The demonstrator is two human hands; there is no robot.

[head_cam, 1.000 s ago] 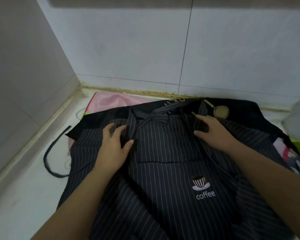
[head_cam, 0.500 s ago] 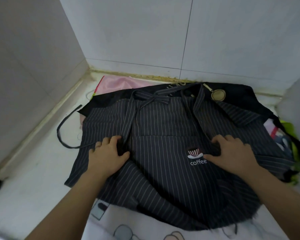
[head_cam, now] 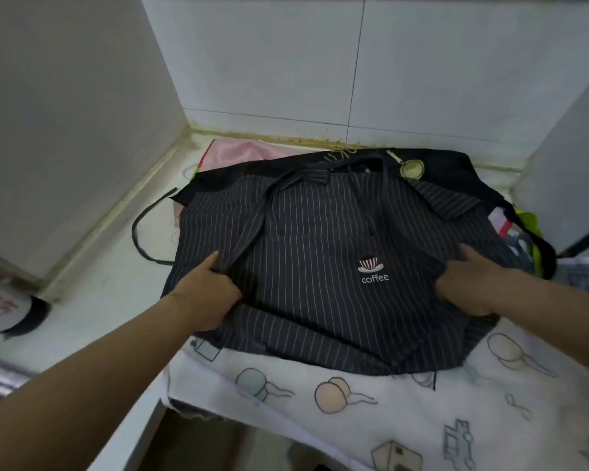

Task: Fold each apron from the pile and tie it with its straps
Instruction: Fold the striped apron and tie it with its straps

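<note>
On a tiled corner counter (head_cam: pixel 116 287), a loose black strap (head_cam: pixel 140 232) curls at left. The left hand (head_cam: pixel 204 294) pinches a fold of the striped coffee apron (head_cam: pixel 320 266), thumb on top, fingers tucked under. The apron lies atop the pile, centre. The right hand (head_cam: pixel 470 283) grips its right side, fingers curled into the cloth. Its striped straps (head_cam: pixel 267 212) trail loose and could get trapped inside the fold, or the pull could drag along the black apron (head_cam: pixel 456 161) beneath.

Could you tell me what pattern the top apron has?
The apron is dark with thin pale pinstripes; head view.
</note>
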